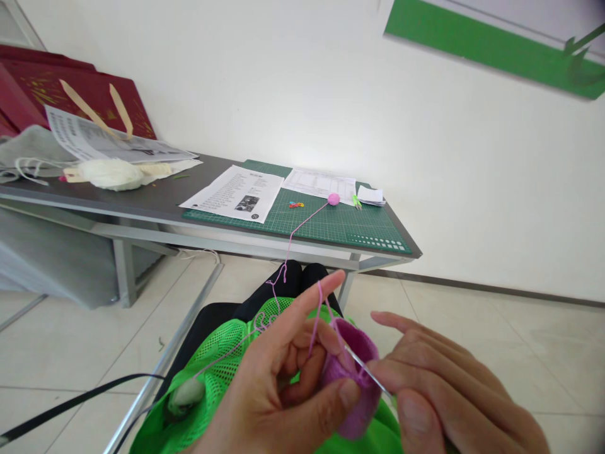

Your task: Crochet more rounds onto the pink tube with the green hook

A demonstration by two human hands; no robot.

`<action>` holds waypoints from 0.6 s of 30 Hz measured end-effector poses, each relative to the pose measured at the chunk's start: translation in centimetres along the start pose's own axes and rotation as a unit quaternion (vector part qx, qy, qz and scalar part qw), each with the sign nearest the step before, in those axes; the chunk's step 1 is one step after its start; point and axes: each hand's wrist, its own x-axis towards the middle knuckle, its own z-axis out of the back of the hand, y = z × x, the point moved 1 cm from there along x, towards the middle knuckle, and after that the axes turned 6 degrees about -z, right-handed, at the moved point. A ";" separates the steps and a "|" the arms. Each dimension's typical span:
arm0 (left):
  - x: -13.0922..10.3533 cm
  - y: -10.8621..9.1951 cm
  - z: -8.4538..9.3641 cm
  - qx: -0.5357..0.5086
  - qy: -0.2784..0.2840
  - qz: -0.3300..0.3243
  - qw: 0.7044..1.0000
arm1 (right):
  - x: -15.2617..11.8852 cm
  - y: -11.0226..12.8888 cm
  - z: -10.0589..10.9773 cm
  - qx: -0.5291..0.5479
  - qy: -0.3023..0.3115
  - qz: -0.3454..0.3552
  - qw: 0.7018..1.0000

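Observation:
My left hand [293,378] pinches the edge of a pink-purple crocheted piece [354,403], shaped like a small open cup, between thumb and fingers. Its index finger points up with a strand of pink yarn [320,309] looped over it. In my right hand [439,378] a thin silver crochet hook [366,367] is pinched between thumb and index finger, its tip at the rim of the crocheted piece. From my lap the yarn runs up to a small pink yarn ball [333,199] on the table. My right palm hides the hook's handle.
On the dark table [212,170] lie a green cutting mat [312,227], printed sheets [241,189], colourful stitch markers [297,205], small green scissors [357,202] and a white yarn ball [111,173]. A dark red bag [89,94] stands at left. A green apron [227,347] covers my lap.

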 end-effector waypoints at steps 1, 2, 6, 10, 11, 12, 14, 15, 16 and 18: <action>-0.1 -0.1 -0.1 -0.013 0.000 0.000 1.000 | -0.2 -0.1 -0.3 0.007 -0.007 -0.007 1.000; -0.1 -0.1 -0.1 -0.019 0.002 -0.001 1.000 | -0.5 -0.2 -0.6 0.019 -0.009 -0.011 1.000; -0.1 -0.6 0.1 -0.001 0.024 -0.007 1.000 | -0.7 -1.2 -1.5 0.051 -0.027 -0.012 0.998; 0.3 -1.0 0.6 0.010 0.035 0.004 0.999 | -0.3 -1.6 -2.2 0.082 -0.018 -0.032 0.996; 0.4 -1.1 0.8 0.009 0.033 0.010 0.999 | -0.1 -1.5 -2.3 0.099 -0.005 -0.035 0.994; 0.4 -1.2 0.9 0.006 0.031 0.018 0.999 | 0.0 -1.3 -2.4 0.114 0.006 -0.040 0.993; 0.5 -1.3 1.0 -0.001 0.030 0.041 0.999 | 0.2 -0.9 -2.4 0.124 0.010 -0.055 0.991; 0.6 -1.4 1.1 -0.003 0.031 0.054 0.998 | 0.3 -0.7 -2.4 0.124 0.006 -0.062 0.990; 0.6 -1.5 1.1 -0.003 0.032 0.068 0.997 | 0.3 -0.6 -2.4 0.124 -0.001 -0.068 0.990; 0.5 -1.5 1.1 0.000 0.034 0.086 0.996 | 0.4 -0.4 -2.4 0.128 -0.015 -0.072 0.989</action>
